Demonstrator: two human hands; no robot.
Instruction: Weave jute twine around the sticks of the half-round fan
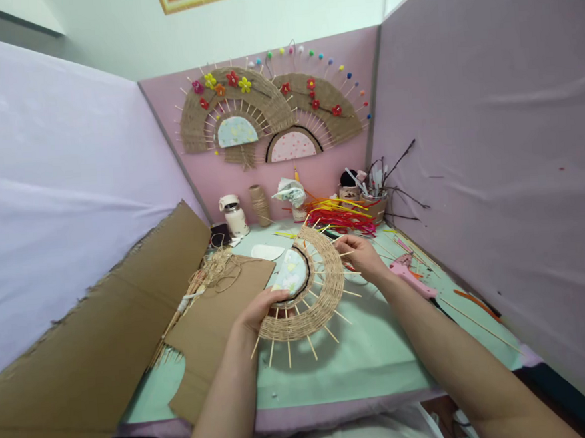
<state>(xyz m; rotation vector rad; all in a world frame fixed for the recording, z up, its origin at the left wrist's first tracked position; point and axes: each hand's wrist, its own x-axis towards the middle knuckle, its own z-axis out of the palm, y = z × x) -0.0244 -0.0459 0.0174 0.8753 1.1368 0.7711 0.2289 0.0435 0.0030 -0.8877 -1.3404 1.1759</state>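
Note:
A half-round woven fan (330,286) of tan twine on thin wooden sticks is held tilted above the table. At its inner side sits a pale blue patterned half-circle (292,272) edged with a black cord. My left hand (263,309) is closed on the fan's lower inner end, its thumb lying on the half-circle. On the far right rim, my right hand (362,255) pinches the fan beside the stick ends; its fingertips are partly hidden. Several bare stick ends stand out around the outer edge.
Cardboard (229,317) lies at left, beneath tangled twine (220,267). A pink glue gun (410,274) rests to the right. Red and yellow pipe cleaners (340,219), a twine spool (259,206) and a white bottle (233,216) stand behind. Two finished fans (236,93) hang on the back panel.

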